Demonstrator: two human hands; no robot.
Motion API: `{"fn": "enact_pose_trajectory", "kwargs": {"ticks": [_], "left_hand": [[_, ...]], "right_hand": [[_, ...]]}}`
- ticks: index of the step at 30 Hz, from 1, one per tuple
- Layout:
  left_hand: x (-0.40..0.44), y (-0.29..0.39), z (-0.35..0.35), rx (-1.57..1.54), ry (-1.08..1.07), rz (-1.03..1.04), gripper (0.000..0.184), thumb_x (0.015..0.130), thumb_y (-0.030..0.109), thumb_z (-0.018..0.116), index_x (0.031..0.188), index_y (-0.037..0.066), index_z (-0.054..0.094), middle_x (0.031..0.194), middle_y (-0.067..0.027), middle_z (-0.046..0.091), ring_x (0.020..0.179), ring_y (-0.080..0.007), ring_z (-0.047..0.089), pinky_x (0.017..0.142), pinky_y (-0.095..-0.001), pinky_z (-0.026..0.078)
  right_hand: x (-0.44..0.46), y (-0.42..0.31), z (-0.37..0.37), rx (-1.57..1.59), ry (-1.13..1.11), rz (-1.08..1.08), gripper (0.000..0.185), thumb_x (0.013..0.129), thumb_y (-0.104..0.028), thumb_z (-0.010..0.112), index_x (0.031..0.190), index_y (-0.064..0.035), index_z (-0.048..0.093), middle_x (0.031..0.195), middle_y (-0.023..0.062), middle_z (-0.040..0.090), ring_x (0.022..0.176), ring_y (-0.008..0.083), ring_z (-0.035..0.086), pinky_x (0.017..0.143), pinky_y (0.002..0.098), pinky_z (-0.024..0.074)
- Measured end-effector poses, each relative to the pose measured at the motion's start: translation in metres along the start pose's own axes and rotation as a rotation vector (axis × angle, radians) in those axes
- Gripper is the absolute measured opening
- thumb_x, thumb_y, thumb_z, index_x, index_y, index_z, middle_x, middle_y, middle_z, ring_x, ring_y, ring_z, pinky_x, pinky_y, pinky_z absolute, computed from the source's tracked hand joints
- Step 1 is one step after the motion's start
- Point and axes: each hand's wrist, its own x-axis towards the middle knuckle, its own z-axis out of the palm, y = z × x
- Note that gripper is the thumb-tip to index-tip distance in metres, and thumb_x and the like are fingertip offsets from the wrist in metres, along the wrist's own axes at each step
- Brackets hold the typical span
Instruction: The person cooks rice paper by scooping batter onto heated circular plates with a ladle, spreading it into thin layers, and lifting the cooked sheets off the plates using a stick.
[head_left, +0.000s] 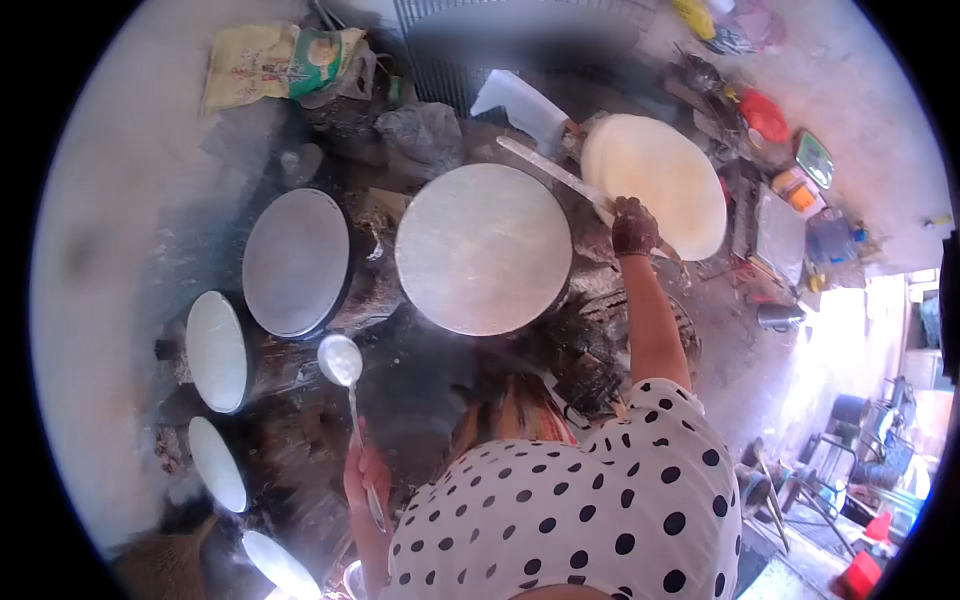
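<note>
Well, from the head view, the left hand holds a ladle at eight o'clock, and the right hand grips a long stick at one o'clock, by pale round sheets. If the ladle tips, its white stuff could spill.

Yellow-green printed sack upper left; red bundle near green-edged box; red object lower right.

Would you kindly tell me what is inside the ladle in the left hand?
The ladle holds a white substance; this covers the inner bottom, which therefore cannot be seen.
</note>
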Motion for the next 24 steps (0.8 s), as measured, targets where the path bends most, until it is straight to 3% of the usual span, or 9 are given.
{"fn": "enact_pose_trajectory", "kwargs": {"ticks": [7,11,13,15,16,18,19,22,24], "left_hand": [[-0.075,-0.008,-0.057,-0.173,-0.046,0.135,0.043,0.101,0.018,0.027,0.143,0.008,0.026,0.062,0.0036,0.038,0.04,-0.0037,0.039,0.039,-0.0217,0.036],[-0.139,-0.037,-0.109,-0.538,-0.017,0.34,0.042,0.098,0.011,0.026,0.14,0.002,0.031,0.061,0.0041,0.041,0.037,-0.0029,0.037,0.036,-0.021,0.03],[-0.178,-0.059,-0.154,-0.729,-0.108,0.44,0.04,0.099,0.01,0.027,0.135,-0.002,0.035,0.059,0.0042,0.041,0.037,-0.0029,0.037,0.038,-0.0204,0.028],[-0.224,-0.089,-0.206,-0.965,-0.126,0.572,0.036,0.097,0.008,0.035,0.129,-0.005,0.041,0.059,0.0036,0.042,0.039,-0.0037,0.037,0.039,-0.0202,0.029],[-0.251,-0.1,-0.223,-1.119,-0.038,0.631,0.034,0.096,0.008,0.037,0.127,-0.005,0.043,0.059,0.0036,0.042,0.039,-0.0042,0.036,0.04,-0.0208,0.03],[-0.305,-0.144,-0.263,-1.228,-0.034,0.893,0.032,0.096,0.01,0.038,0.126,0.0,0.046,0.059,0.0037,0.041,0.039,-0.005,0.037,0.04,-0.0207,0.031],[-0.332,-0.16,-0.281,-1.226,-0.014,0.959,0.032,0.096,0.011,0.038,0.126,0.003,0.046,0.059,0.0038,0.041,0.04,-0.0052,0.037,0.039,-0.0206,0.031],[-0.389,-0.204,-0.321,-0.402,0.919,0.848,0.033,0.098,0.017,0.039,0.131,0.014,0.044,0.058,0.0054,0.037,0.039,-0.005,0.033,0.032,-0.0199,0.026],[-0.402,-0.219,-0.359,-0.334,1.033,0.823,0.041,0.098,0.018,0.04,0.139,0.013,0.037,0.056,0.0044,0.033,0.039,-0.0069,0.032,0.035,-0.0205,0.028]], "right_hand": [[0.015,-0.074,-0.015,0.255,0.014,0.177,0.026,0.088,-0.015,0.045,0.109,-0.0167,0.059,0.107,0.0096,0.061,0.1,0.0283,0.06,0.081,0.0412,0.0498],[-0.061,-0.152,-0.003,0.722,0.085,-0.179,0.04,0.092,-0.029,0.048,0.125,-0.0081,0.056,0.122,0.013,0.058,0.111,0.0244,0.056,0.092,0.032,0.0436],[-0.136,-0.228,-0.019,0.843,-0.106,-0.364,0.033,0.09,-0.03,0.055,0.109,-0.0047,0.064,0.107,0.0149,0.065,0.099,0.0286,0.062,0.084,0.0381,0.0476],[-0.236,-0.298,-0.018,0.819,-0.426,-0.57,0.029,0.094,-0.034,0.051,0.092,-0.0081,0.065,0.058,0.0004,0.056,0.055,0.0139,0.056,0.05,0.0317,0.0431],[-0.3,-0.329,-0.08,0.9,-0.617,-0.732,0.027,0.092,-0.029,0.051,0.096,-0.0067,0.066,0.07,0.0133,0.065,0.061,0.0266,0.063,0.053,0.0385,0.045],[-0.401,-0.399,-0.035,0.572,-0.963,-1.1,0.018,0.092,-0.016,0.05,0.1,-0.0093,0.065,0.063,-0.0016,0.057,0.054,0.0082,0.054,0.048,0.0266,0.0427],[-0.47,-0.411,-0.15,0.717,-1.312,-0.96,0.025,0.091,-0.015,0.05,0.113,-0.0093,0.06,0.066,-0.0004,0.059,0.055,0.0095,0.055,0.05,0.027,0.0459],[-0.586,-0.453,-0.179,0.496,-1.434,-1.477,0.048,0.089,-0.013,0.049,0.137,-0.0174,0.042,0.078,0.0097,0.064,0.062,0.0176,0.062,0.058,0.0333,0.0511],[-0.645,-0.485,-0.188,0.326,-1.141,-1.923,0.051,0.089,-0.014,0.048,0.139,-0.0173,0.037,0.087,0.0165,0.065,0.072,0.0294,0.064,0.068,0.0406,0.0516]]}}
